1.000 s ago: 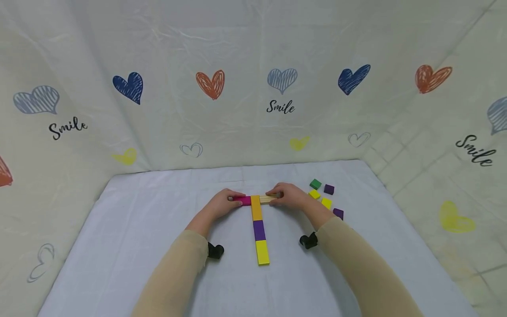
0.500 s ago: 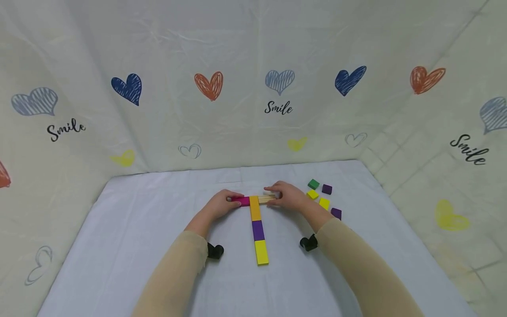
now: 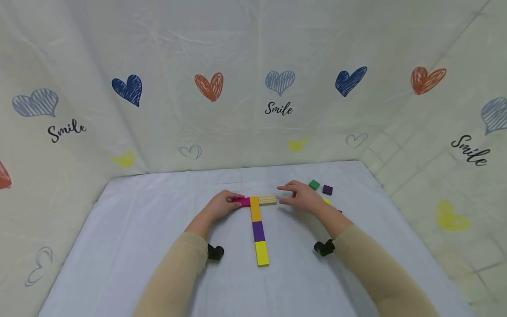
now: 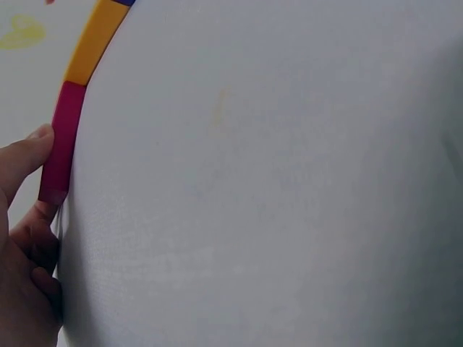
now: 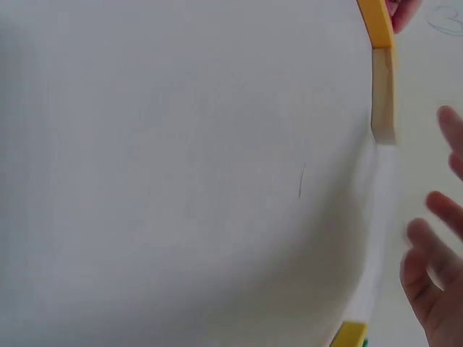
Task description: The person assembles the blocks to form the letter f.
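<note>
Pinching the outer end of the magenta block [image 3: 243, 202], the left hand [image 3: 219, 205] has its thumb along one side and fingertips at the far side and end; block lies flat on the table [image 3: 119, 246], centre of the head frame. Its inner end meets the upper part of the orange block [image 3: 255, 209]; the pale wood block [image 3: 268, 200] sits against the orange one's right side. Purple block [image 3: 258, 231], then yellow block [image 3: 262, 253], run on below toward bottom centre. Right hand [image 3: 303, 197], right of centre, holds nothing: thumb and fingers spread apart, just beside the pale block's free end, not touching. Handling, by judgement: light, stiff, hard to damage; smooth painted faces may slip a little, and a stray nudge would likely shift neighbours. Best hold: long sides near the outer end, fingertips only. Green block [image 3: 314, 185] loose, upper right of the table.
</note>
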A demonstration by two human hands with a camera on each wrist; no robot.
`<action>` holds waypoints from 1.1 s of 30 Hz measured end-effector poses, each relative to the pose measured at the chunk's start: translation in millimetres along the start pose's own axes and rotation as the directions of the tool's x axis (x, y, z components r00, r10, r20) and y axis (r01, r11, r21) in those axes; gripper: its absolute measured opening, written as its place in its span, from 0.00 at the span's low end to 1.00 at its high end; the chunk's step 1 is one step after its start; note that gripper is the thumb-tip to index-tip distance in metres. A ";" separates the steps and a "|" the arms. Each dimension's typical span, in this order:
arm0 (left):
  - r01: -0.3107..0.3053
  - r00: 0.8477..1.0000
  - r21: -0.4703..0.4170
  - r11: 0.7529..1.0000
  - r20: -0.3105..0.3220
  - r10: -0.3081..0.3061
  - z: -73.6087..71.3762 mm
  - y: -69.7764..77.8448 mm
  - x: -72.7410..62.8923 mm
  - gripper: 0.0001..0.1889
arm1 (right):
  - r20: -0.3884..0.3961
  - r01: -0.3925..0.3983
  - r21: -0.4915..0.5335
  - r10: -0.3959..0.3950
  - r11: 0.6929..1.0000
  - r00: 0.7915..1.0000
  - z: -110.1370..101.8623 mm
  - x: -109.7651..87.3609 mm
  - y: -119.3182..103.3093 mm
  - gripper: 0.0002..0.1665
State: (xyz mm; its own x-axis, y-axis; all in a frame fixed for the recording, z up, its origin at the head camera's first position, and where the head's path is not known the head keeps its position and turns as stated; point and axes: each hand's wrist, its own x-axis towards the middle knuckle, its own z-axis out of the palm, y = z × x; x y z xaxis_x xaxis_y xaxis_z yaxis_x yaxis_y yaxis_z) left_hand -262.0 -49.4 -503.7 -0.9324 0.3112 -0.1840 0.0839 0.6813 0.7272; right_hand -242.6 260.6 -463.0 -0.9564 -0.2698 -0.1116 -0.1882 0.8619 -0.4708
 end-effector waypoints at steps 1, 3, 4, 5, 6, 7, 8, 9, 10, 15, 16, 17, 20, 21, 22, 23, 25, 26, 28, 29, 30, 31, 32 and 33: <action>-0.001 1.000 0.001 1.000 -0.001 0.001 -0.1 0.0 -0.1 0.16 | -0.002 -0.007 0.002 0.007 1.000 1.000 -1.8 -3.6 3.6 0.32; -0.003 1.000 0.003 1.000 -0.001 0.003 -0.1 0.1 -0.4 0.15 | -0.008 -0.010 -0.007 0.010 1.000 1.000 -6.5 -12.3 11.1 0.32; -0.002 1.000 0.003 1.000 -0.001 0.002 -0.3 0.2 -0.6 0.15 | -0.010 -0.008 -0.007 0.007 1.000 1.000 -9.2 -17.1 14.6 0.32; -0.002 1.000 0.003 1.000 0.000 0.002 -0.6 0.3 -0.6 0.15 | -0.015 -0.009 -0.005 0.008 1.000 1.000 -12.0 -22.1 18.3 0.32; -0.003 1.000 0.004 1.000 0.000 0.003 -0.7 0.4 -0.6 0.15 | -0.021 -0.008 -0.006 0.008 1.000 1.000 -14.4 -26.9 22.9 0.32; -0.005 1.000 0.004 1.000 0.000 0.005 -0.9 0.5 -0.6 0.15 | -0.025 -0.004 -0.002 0.004 1.000 1.000 -17.0 -31.9 27.7 0.32; -0.005 1.000 0.005 1.000 0.000 0.005 -0.8 0.4 -0.6 0.15 | -0.027 0.002 -0.002 -0.002 1.000 1.000 -19.9 -37.0 32.3 0.32; -0.004 1.000 0.005 1.000 0.000 0.004 -0.7 0.7 -0.9 0.15 | -0.029 0.007 0.002 -0.007 1.000 1.000 -22.3 -42.0 37.7 0.32; -0.004 1.000 0.006 1.000 -0.001 0.004 -0.7 0.8 -1.1 0.15 | -0.032 0.007 0.013 -0.007 1.000 0.999 -24.3 -46.9 43.3 0.32; -0.004 1.000 0.010 1.000 -0.007 0.004 -0.2 1.0 -2.1 0.16 | -0.036 -0.034 0.028 0.035 0.999 0.999 -35.1 -71.3 69.3 0.33; -0.004 1.000 0.010 1.000 -0.007 0.004 -0.2 0.9 -2.0 0.16 | -0.039 -0.046 0.028 0.047 0.999 0.998 -37.2 -76.2 73.4 0.33; -0.005 1.000 0.011 1.000 -0.007 0.005 -0.2 0.9 -1.9 0.16 | -0.041 -0.060 0.027 0.061 0.998 0.997 -39.7 -81.0 76.7 0.33; -0.005 1.000 0.014 1.000 -0.007 0.005 -0.5 0.9 -2.1 0.16 | -0.050 -0.086 0.033 0.088 0.996 0.995 -45.3 -94.3 84.9 0.32; -0.004 1.000 0.015 1.000 -0.007 0.004 -0.7 0.8 -2.2 0.16 | -0.054 -0.096 0.035 0.098 0.995 0.994 -46.7 -98.0 87.1 0.32; -0.002 1.000 0.014 1.000 -0.006 0.003 -0.8 0.8 -2.3 0.16 | -0.051 -0.102 0.039 0.104 0.994 0.993 -48.1 -101.5 89.1 0.31; -0.003 1.000 0.016 1.000 -0.006 0.003 -0.8 0.7 -2.4 0.16 | -0.044 -0.111 0.045 0.113 0.993 0.993 -49.3 -104.7 90.9 0.32; -0.001 1.000 0.015 1.000 -0.005 0.001 -0.7 0.7 -2.4 0.16 | -0.025 -0.126 0.046 0.127 0.991 0.992 -50.4 -109.8 95.4 0.33; -0.002 1.000 0.015 1.000 -0.005 0.002 -0.6 0.7 -2.4 0.16 | -0.010 -0.132 0.051 0.133 0.990 0.991 -50.7 -112.0 97.9 0.35; -0.003 1.000 0.015 1.000 -0.005 0.003 -0.7 0.7 -2.3 0.16 | 0.024 -0.140 0.053 0.139 0.989 0.990 -51.1 -115.9 102.7 0.37; -0.004 1.000 0.014 1.000 -0.006 0.004 -0.8 0.9 -2.2 0.16 | 0.037 -0.150 0.055 0.149 0.987 0.988 -50.4 -117.1 105.2 0.38; -0.006 1.000 0.014 1.000 -0.005 0.006 -0.9 0.9 -2.2 0.16 | 0.049 -0.159 0.056 0.157 0.986 0.986 -49.6 -118.2 107.6 0.39; -0.007 1.000 0.012 1.000 -0.005 0.007 -0.9 1.0 -2.1 0.16 | 0.061 -0.172 0.061 0.168 0.983 0.984 -48.8 -119.1 109.6 0.39; -0.007 1.000 0.010 1.000 -0.004 0.007 -0.9 1.0 -2.1 0.16 | 0.073 -0.181 0.064 0.177 0.981 0.982 -48.0 -120.0 111.5 0.40; -0.007 1.000 0.008 1.000 -0.003 0.007 -0.9 1.0 -2.0 0.16 | 0.079 -0.191 0.065 0.186 0.979 0.979 -47.0 -120.6 113.0 0.40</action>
State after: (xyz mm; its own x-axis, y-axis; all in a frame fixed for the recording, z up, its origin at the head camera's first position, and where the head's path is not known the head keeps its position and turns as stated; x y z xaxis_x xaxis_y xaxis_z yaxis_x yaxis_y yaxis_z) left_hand -260.4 -49.9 -501.9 -0.9328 0.3140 -0.1768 0.0934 0.6845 0.7230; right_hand -159.0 410.7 -461.6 -0.9542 -0.1377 -0.2657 0.0130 0.8680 -0.4964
